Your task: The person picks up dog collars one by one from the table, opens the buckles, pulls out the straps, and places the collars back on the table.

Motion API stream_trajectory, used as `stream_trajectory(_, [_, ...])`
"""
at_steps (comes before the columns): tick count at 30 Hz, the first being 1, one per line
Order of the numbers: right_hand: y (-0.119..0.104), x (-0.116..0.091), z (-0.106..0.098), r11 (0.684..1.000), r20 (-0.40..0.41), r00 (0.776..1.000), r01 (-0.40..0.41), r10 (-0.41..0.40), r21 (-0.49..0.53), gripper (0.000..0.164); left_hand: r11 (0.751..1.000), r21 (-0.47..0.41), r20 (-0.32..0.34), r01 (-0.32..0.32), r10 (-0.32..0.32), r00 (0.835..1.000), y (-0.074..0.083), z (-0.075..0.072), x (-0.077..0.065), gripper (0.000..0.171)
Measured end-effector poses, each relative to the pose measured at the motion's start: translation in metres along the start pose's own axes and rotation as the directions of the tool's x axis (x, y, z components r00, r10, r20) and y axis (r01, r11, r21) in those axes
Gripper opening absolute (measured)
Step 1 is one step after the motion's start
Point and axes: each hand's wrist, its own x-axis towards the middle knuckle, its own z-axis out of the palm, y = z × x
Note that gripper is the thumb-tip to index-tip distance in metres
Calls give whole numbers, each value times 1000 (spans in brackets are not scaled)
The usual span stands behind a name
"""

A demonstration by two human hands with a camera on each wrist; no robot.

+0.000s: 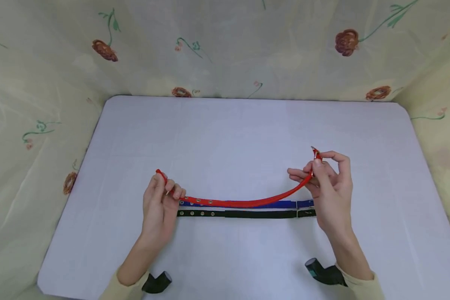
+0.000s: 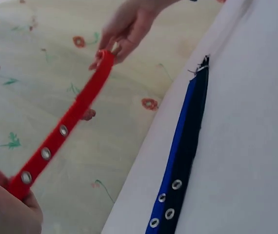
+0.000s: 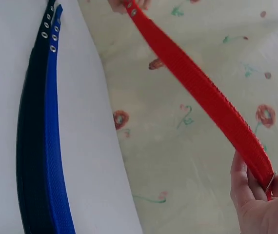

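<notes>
A red collar (image 1: 247, 203) with metal eyelets hangs in a shallow curve between both hands, held up off the table. My left hand (image 1: 160, 210) grips its eyelet end, fingers curled round the strap with the tip poking out above. At the other end, my right hand (image 1: 333, 193) pinches the collar near its metal buckle, the other fingers spread. Beneath lie a blue collar (image 1: 283, 204) and a black collar (image 1: 260, 214), stretched out straight and side by side, with eyelets at the left and buckles at the right. In the head view the hands partly cover their ends.
A white table (image 1: 225, 137) with rounded corners carries the collars. Pale curtains (image 1: 225, 46) printed with brown flowers surround its back and sides. Dark wrist devices (image 1: 324, 273) protrude from both light sleeves just above the table.
</notes>
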Motion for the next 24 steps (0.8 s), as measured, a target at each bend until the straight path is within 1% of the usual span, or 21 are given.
stream_trajectory(2, [-1,3,-6,1000,-34,999,11,-10,29,34,1000,-24,-20,4,-5,1000,2,-5,0,26])
stream_trajectory(4, [0,5,-9,998,-75,997,24,-20,56,39,999,-23,-26,25,-26,999,2,-8,1,23])
stream_trajectory(8, [3,8,-12,996,-157,987,38,-24,82,47,998,40,-32,53,-52,998,0,-15,1,22])
stream_trajectory(12, [8,11,-16,994,-221,974,73,-53,84,52,993,107,-29,41,-38,999,-3,-21,1,20])
stream_trajectory(15, [12,14,-21,995,-248,964,96,-91,10,55,989,145,-21,16,-13,1000,-5,-25,2,26])
stream_trajectory(16, [13,14,-23,995,-252,963,92,-100,-45,56,987,162,-20,1,3,1000,-5,-27,3,29])
stream_trajectory(17, [15,14,-25,987,-251,961,84,-117,-140,55,983,185,-21,-19,23,1000,-6,-29,3,31])
stream_trajectory(18, [16,15,-28,970,-248,960,69,-128,-234,53,974,220,-21,-44,50,999,-6,-31,4,33])
stream_trajectory(19, [18,14,-30,941,-247,959,47,-136,-335,50,958,275,-16,-77,85,996,-6,-33,5,33])
stream_trajectory(20, [19,14,-32,899,-241,959,27,-146,-437,47,935,336,-12,-111,122,992,-5,-35,5,31])
stream_trajectory(21, [20,12,-34,849,-231,960,10,-155,-529,43,900,412,-5,-144,160,987,-4,-37,5,30])
stream_trajectory(22, [20,11,-36,793,-220,963,-9,-158,-609,40,851,497,-1,-172,199,980,-3,-40,6,28])
stream_trajectory(23, [21,10,-38,738,-206,966,-24,-156,-674,36,789,582,4,-194,236,972,-2,-42,6,27])
stream_trajectory(24, [21,10,-40,703,-191,971,-37,-142,-710,33,721,661,10,-207,268,964,0,-45,7,26])
